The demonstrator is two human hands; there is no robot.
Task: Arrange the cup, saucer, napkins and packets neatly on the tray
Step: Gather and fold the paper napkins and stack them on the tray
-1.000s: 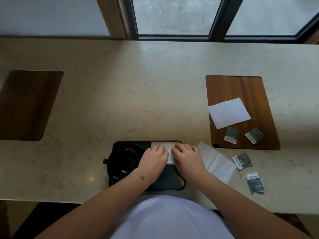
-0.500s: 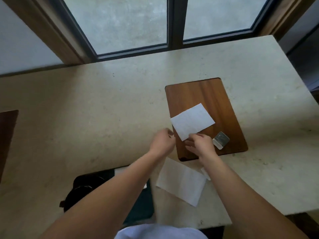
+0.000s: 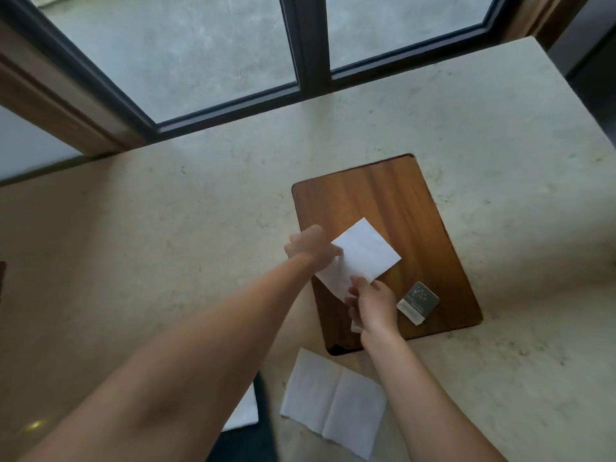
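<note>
Both hands, left and right, pinching napkin mid-frame, lifting. Napkin on tray lower left. Remaining: second napkin at bottom, packet right of centre.

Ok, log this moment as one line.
left hand: grips napkin | right hand: grips same napkin's near edge | wooden board: packet waiting

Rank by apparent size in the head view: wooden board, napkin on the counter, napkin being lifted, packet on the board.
1. Wooden board
2. Napkin on the counter, though it is nearer the camera
3. Napkin being lifted, partly hidden by both hands
4. Packet
</note>
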